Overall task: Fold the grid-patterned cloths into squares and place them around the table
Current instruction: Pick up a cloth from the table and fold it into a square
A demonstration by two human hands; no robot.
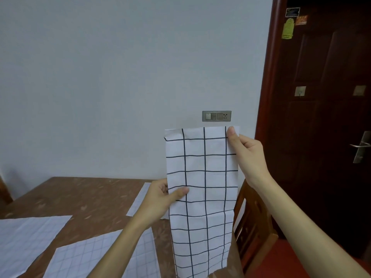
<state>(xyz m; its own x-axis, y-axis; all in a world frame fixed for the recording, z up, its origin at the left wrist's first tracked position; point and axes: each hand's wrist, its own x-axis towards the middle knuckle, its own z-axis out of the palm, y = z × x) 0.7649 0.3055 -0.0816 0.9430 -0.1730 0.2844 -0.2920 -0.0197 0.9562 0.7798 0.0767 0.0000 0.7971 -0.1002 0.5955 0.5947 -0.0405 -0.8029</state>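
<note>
Pale wall with switch-and-socket panel at centre; dark wooden door right; possibly red floor.

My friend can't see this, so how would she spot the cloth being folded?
Look in front of the grey wall, just under the switch plate beside the dark door. A long cloth hangs there in the air, gripped by the left hand and right hand. Unlike the pale cloths lying flat on the table, it has bold black grid lines.

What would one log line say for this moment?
step: folding | left hand: pinches white black-grid cloth mid-edge | right hand: pinches top corner | cloth: hanging, above brown table
</note>
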